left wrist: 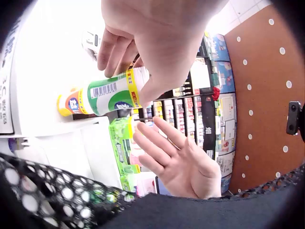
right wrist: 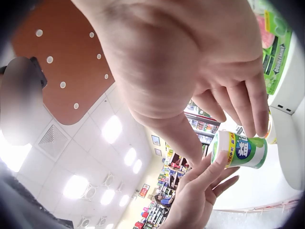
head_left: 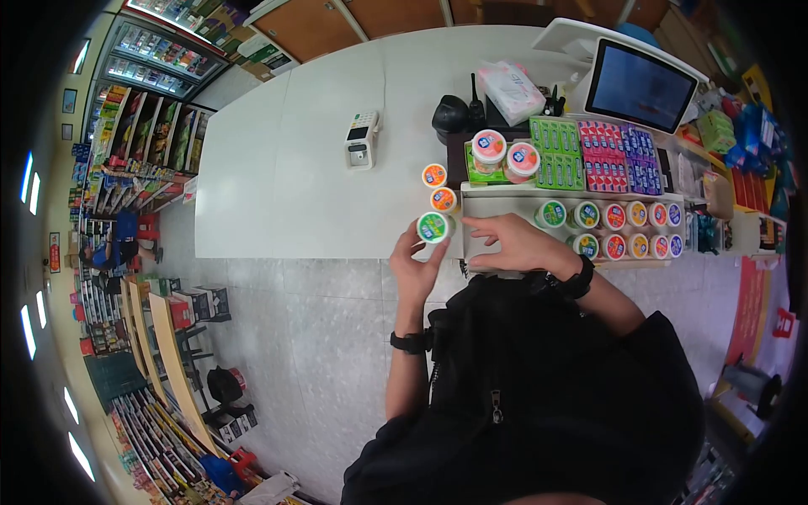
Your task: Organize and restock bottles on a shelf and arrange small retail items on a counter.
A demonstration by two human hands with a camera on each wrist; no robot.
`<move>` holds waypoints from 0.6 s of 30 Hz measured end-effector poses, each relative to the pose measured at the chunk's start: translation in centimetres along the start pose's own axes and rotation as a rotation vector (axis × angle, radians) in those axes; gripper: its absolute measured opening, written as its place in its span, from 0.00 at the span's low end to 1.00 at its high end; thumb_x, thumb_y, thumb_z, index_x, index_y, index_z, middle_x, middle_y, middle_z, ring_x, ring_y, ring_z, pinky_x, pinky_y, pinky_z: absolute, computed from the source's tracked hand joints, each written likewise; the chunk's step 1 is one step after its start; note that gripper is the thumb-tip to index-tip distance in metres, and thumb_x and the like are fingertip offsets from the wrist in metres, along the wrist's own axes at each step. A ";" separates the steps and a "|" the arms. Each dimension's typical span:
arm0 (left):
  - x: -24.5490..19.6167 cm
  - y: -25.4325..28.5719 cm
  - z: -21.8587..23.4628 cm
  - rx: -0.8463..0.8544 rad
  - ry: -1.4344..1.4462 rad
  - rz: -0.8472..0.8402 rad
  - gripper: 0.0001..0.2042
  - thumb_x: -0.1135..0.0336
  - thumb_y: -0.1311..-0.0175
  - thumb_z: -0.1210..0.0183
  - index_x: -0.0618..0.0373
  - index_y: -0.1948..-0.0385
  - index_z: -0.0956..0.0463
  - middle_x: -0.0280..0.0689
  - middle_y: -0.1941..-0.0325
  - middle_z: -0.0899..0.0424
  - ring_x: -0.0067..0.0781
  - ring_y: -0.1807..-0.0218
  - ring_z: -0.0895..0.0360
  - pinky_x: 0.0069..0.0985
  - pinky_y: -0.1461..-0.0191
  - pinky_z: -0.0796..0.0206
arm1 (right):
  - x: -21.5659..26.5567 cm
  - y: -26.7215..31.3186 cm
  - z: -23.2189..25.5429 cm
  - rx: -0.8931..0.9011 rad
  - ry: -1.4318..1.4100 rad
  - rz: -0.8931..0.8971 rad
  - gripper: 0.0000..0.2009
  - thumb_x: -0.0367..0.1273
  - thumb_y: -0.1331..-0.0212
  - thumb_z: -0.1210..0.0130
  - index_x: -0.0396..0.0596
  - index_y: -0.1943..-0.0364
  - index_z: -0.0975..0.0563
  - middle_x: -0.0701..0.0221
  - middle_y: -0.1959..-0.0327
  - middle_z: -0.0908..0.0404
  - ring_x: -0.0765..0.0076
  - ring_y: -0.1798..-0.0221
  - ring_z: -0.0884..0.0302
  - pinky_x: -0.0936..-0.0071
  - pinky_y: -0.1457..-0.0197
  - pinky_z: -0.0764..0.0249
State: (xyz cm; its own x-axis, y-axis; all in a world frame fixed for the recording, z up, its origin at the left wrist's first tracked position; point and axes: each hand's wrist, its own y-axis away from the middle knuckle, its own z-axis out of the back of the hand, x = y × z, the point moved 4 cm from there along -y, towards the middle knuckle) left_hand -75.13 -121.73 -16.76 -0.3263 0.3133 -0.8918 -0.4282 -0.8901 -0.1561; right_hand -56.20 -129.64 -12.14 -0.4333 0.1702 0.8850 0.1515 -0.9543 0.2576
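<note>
Looming largest in the right wrist view, the right hand [right wrist: 190, 67] is hovering with its fingers extended and a little apart; whether a fingertip is touching anything, I cannot tell. Close by, the left hand [head_left: 414, 268] is pinching a green-lidded gum tub [head_left: 433, 227] between thumb and fingers. Directly beyond that tub, two orange-lidded gum tubs [head_left: 443, 199] are standing in line on the white counter [head_left: 295, 202], crowding its far side, while the white display tray [head_left: 495, 202] is bordering it on the right, beneath the right hand. Farther right, rows of gum tubs [head_left: 614, 216] are filling the tray; behind it, two pink-lidded tubs [head_left: 489, 146] are standing beside green Doublemint packs [head_left: 556, 153]. Off to the left, a card terminal [head_left: 362, 139] is lying on the counter.

The pinched tub's long axis is running upright, its lid facing up and its base pointing down; whether the base is touching the counter is not showing clearly. It is sitting ahead of the left palm, near the counter's front edge, just left of the right index finger.
</note>
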 end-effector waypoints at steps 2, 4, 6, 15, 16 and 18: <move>2.7 -0.4 0.7 -0.082 -0.029 0.196 0.27 0.65 0.48 0.27 0.63 0.46 0.23 0.46 0.54 0.15 0.39 0.55 0.15 0.31 0.54 0.22 | -0.6 -0.1 -0.1 -0.029 -0.007 0.035 0.36 0.38 0.46 0.32 0.40 0.33 0.33 0.51 0.43 0.21 0.53 0.45 0.17 0.65 0.45 0.20; 5.8 -1.0 0.6 -0.087 -0.065 0.211 0.27 0.63 0.47 0.27 0.64 0.45 0.23 0.47 0.54 0.14 0.40 0.56 0.15 0.31 0.55 0.22 | -1.7 0.1 -0.2 -0.066 -0.015 0.061 0.36 0.39 0.47 0.32 0.39 0.34 0.32 0.50 0.43 0.21 0.52 0.46 0.17 0.65 0.45 0.20; 7.7 -1.8 0.5 -0.115 -0.113 0.240 0.26 0.63 0.45 0.29 0.67 0.45 0.24 0.45 0.54 0.14 0.35 0.54 0.15 0.30 0.53 0.21 | -3.1 0.4 0.0 -0.095 0.009 -0.013 0.34 0.39 0.47 0.31 0.39 0.37 0.29 0.52 0.44 0.20 0.53 0.47 0.17 0.66 0.45 0.20; 11.0 -5.1 -1.5 -0.125 -0.021 0.286 0.32 0.64 0.46 0.28 0.70 0.41 0.28 0.45 0.53 0.14 0.34 0.52 0.16 0.29 0.50 0.24 | -6.6 5.7 2.3 -0.429 0.036 -0.246 0.26 0.36 0.49 0.34 0.39 0.45 0.23 0.54 0.52 0.16 0.57 0.58 0.14 0.66 0.52 0.21; 11.2 -5.3 -1.8 -0.111 -0.017 0.282 0.32 0.64 0.46 0.28 0.70 0.41 0.28 0.45 0.53 0.14 0.34 0.52 0.16 0.29 0.50 0.24 | -6.8 6.2 2.5 -0.440 0.035 -0.256 0.26 0.36 0.49 0.34 0.39 0.45 0.23 0.54 0.52 0.16 0.57 0.58 0.14 0.66 0.52 0.21; 11.4 -5.5 -1.8 -0.158 -0.034 0.270 0.29 0.64 0.46 0.28 0.68 0.43 0.26 0.45 0.53 0.14 0.38 0.54 0.15 0.31 0.50 0.24 | -7.1 7.2 3.2 -0.543 0.014 -0.288 0.24 0.34 0.49 0.34 0.40 0.46 0.22 0.57 0.57 0.15 0.58 0.62 0.15 0.66 0.53 0.21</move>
State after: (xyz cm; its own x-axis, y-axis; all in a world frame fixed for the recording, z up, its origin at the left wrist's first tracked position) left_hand -74.92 -113.83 -26.81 -0.4395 0.0668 -0.8957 -0.1868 -0.9822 0.0184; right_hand -49.16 -136.94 -15.29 -0.4017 0.4398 0.8033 -0.4463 -0.8600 0.2476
